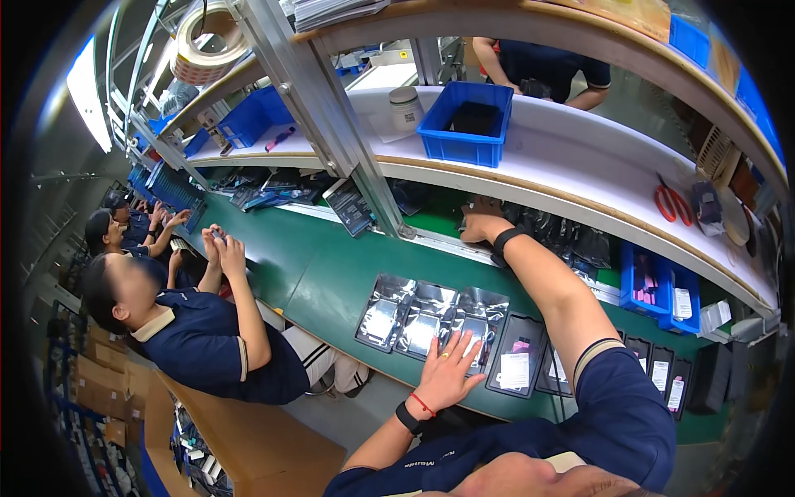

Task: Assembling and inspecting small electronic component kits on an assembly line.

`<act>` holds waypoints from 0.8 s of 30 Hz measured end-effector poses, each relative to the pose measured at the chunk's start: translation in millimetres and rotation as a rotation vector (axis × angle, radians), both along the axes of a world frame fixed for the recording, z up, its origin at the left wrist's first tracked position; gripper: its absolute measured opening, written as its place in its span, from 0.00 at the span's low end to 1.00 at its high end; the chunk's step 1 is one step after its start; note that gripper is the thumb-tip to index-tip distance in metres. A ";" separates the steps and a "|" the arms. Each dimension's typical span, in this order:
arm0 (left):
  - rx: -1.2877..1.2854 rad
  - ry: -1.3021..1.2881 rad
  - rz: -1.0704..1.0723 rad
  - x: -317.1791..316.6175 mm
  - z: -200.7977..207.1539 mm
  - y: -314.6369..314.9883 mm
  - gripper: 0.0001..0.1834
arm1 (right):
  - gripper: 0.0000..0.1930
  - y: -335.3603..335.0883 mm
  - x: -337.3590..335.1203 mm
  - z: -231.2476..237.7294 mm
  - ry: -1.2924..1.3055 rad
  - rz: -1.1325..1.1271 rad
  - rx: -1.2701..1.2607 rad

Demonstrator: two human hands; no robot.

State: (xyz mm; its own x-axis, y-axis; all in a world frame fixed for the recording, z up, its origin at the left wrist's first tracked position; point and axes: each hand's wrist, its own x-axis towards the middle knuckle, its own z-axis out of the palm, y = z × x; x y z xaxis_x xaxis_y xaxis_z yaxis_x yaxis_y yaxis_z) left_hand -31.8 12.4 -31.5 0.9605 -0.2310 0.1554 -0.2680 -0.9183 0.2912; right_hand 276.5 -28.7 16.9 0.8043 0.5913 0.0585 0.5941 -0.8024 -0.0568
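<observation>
My left hand lies flat with fingers spread on the black trays with clear plastic covers, over the lower edges of the middle and right ones. Three such covered trays stand in a row: a left tray, a middle tray and a right tray. To their right sits an uncovered black tray holding a white printed card and a pink piece. My right hand reaches under the shelf onto the green surface, fingers apart, with nothing visible in them. Beside it lies a pile of dark, shiny plastic pieces.
Further black trays with cards line the bench's right side. Blue bins stand under the shelf; another blue bin, a jar and red scissors rest on it. A metal post rises left. A co-worker sits left.
</observation>
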 end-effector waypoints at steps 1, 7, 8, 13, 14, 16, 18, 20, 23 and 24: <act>-0.005 -0.003 0.008 -0.8 -0.9 4.4 0.34 | 0.26 1.8 2.7 0.0 0.048 0.041 -0.065; -0.001 0.012 0.049 11.1 3.3 20.4 0.33 | 0.11 -18.2 0.9 -22.8 -0.198 0.297 0.020; -0.016 0.019 0.067 10.7 1.5 23.7 0.33 | 0.10 -22.4 -14.8 -14.0 -0.287 0.295 0.054; -0.024 -0.055 0.078 8.1 -1.2 28.7 0.34 | 0.20 -107.8 -146.9 39.4 -0.421 0.440 0.313; -0.020 -0.064 0.076 10.0 -3.2 26.4 0.35 | 0.22 -131.0 -173.6 36.6 -0.421 0.442 0.308; -0.043 -0.067 0.068 5.2 4.5 17.4 0.38 | 0.22 -162.9 -217.2 19.2 -0.422 0.415 0.230; -0.070 -0.080 0.044 1.2 19.2 0.9 0.41 | 0.23 -182.7 -250.4 -1.0 -0.270 0.352 0.179; -0.203 0.053 -0.147 -4.2 29.5 -22.0 0.46 | 0.21 -188.0 -267.0 -22.3 -0.206 0.369 0.167; -0.267 0.119 -0.267 -8.2 8.8 -49.4 0.47 | 0.16 -182.5 -261.7 -18.7 0.156 0.459 0.251; -0.342 0.159 -0.266 -6.6 3.5 -56.5 0.46 | 0.14 -183.4 -247.6 -12.5 0.340 0.495 0.263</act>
